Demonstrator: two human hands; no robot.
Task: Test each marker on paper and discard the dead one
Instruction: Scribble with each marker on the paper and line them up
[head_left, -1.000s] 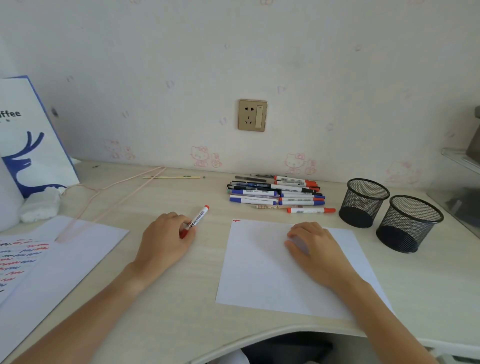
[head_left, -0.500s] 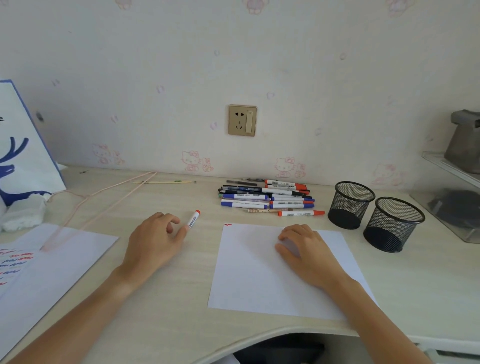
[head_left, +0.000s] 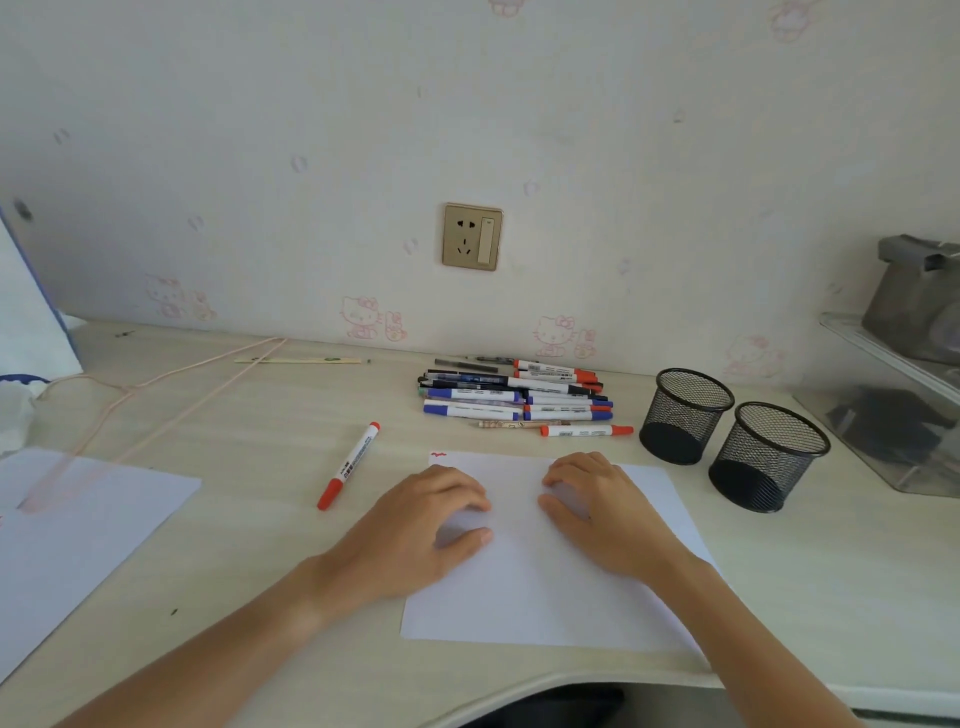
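Both our hands rest on the white test sheet (head_left: 524, 582) and hold nothing: the left hand (head_left: 415, 525) lies on its left part with the fingers loosely bent, thumb and forefinger apart, and the right hand (head_left: 597, 506) lies on its upper middle with the fingers bent down on the paper. The sheet carries one small red squiggle (head_left: 438, 455) in its top left corner. A red-capped marker (head_left: 349, 466) lies alone on the desk (head_left: 270, 431), just beside the left edge of the sheet and apart from the left hand. The pile of markers (head_left: 514, 397) waits near the wall, well apart from the hands, and one more red marker (head_left: 586, 431) lies at its front edge. Two black mesh pen cups (head_left: 685, 415) stand to the right, and both look empty. We judge that most markers are not yet tested. The risk from here is confusion: the lone marker is not in any cup, so we could pick it again and test it twice. Also, reaching into the loose pile could roll the markers and mix them.
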